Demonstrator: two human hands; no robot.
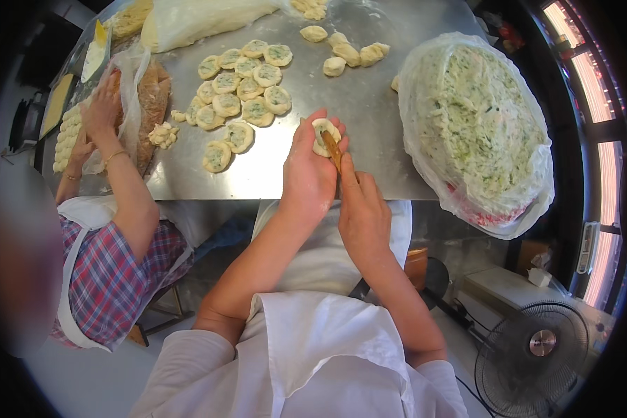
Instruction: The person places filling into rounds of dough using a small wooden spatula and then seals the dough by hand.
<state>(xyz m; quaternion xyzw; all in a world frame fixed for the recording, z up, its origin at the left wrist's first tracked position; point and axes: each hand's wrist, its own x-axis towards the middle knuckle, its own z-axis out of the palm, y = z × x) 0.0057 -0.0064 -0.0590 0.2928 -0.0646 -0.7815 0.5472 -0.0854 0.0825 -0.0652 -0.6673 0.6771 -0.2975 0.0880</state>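
In my left hand (312,162), palm up, lies a small dough round (321,125) with pale filling in its middle. My right hand (363,209) grips a brown wooden spatula (332,149), its tip pressed onto the filling. To the left of my hands, several dough rounds topped with green-flecked filling (257,111) are spread over the steel table (366,99). A large plastic-lined container of the same green-flecked filling (480,115) stands at the right. Several plain dough lumps (346,52) lie beyond my hands.
At the left a co-worker in a plaid shirt (104,266) has both hands by a brown crumbly mass (154,109) under plastic. A large dough slab (198,21) lies at the far side, small dough pieces (69,136) at the left edge. A fan (532,360) stands lower right.
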